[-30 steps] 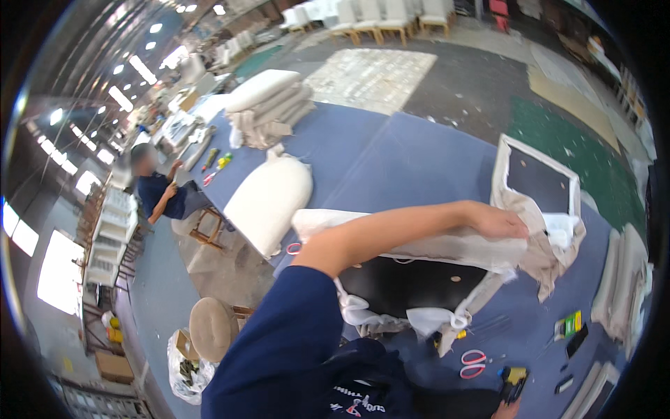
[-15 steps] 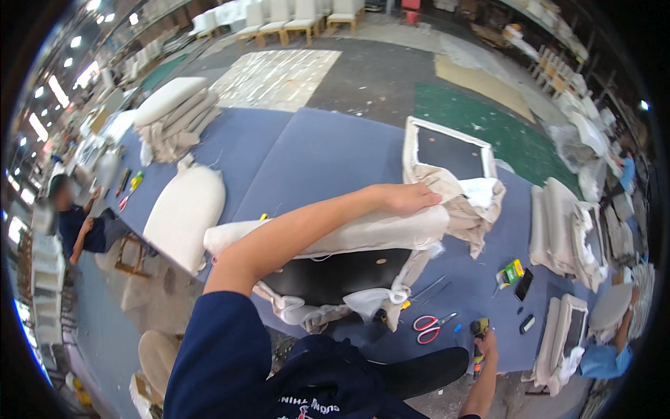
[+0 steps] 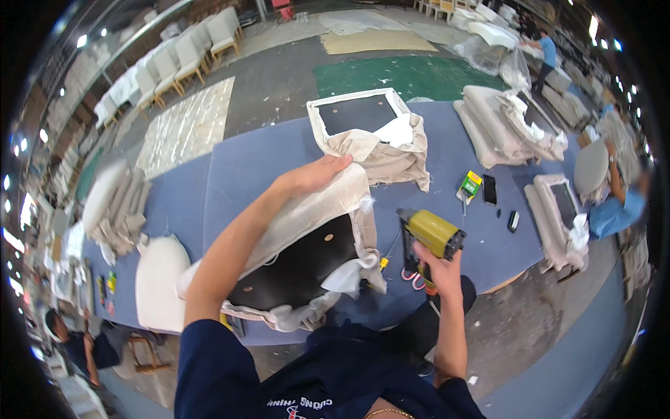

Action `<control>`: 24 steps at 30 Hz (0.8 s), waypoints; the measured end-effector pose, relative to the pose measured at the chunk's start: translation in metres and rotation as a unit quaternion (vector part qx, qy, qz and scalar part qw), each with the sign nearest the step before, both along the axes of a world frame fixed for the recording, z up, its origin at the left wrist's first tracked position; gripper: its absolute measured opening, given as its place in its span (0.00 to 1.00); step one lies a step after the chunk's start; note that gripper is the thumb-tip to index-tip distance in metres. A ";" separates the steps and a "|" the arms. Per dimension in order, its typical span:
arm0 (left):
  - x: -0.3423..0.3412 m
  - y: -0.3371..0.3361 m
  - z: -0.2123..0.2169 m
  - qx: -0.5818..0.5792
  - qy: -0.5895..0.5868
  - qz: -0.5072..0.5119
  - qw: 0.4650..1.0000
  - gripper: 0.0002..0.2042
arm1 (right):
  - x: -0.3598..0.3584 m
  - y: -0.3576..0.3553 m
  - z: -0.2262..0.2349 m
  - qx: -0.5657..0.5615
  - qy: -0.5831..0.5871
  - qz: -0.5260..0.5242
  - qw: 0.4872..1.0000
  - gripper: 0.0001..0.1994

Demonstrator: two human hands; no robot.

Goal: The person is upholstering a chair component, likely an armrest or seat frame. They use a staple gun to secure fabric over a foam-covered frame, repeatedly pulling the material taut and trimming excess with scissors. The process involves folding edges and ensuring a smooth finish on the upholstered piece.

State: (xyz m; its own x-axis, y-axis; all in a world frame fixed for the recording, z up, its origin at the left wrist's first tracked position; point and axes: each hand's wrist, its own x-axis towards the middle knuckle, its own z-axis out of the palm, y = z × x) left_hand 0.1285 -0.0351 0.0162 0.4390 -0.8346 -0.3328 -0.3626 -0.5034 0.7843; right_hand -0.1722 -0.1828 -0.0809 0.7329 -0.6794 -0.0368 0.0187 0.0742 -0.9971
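Observation:
My left hand is closed over the upper corner of a beige upholstered chair panel, whose black backing faces up with its fabric loose along the near edge. White padding sticks out at its right side. In my right hand is a yellow and black staple gun, held above the table right of the panel. Red-handled scissors lie partly hidden beneath it. Just beyond the panel, another panel with a black backing lies with its beige cover bunched at the near side.
The blue-covered table carries a green and yellow box, a phone and a small dark object. Stacked cushions stand at the right and more at the left. Co-workers are at both sides.
My right hand has lifted the staple gun from the table's near edge up beside the panel. The view has turned rightward; my left hand keeps its hold on the panel.

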 end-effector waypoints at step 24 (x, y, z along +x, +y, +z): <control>-0.056 -0.014 -0.003 0.001 -0.432 -0.126 0.893 0.28 | 0.069 0.053 0.004 -0.020 -0.087 -0.064 0.994 0.17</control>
State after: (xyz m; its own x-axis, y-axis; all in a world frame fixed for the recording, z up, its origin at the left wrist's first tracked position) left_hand 0.0722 -0.0488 0.0134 0.3307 -0.9430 0.0365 -0.9339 -0.3215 0.1562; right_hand -0.1032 -0.1299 -0.0772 0.6331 -0.7659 0.1121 0.1977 0.0199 -0.9801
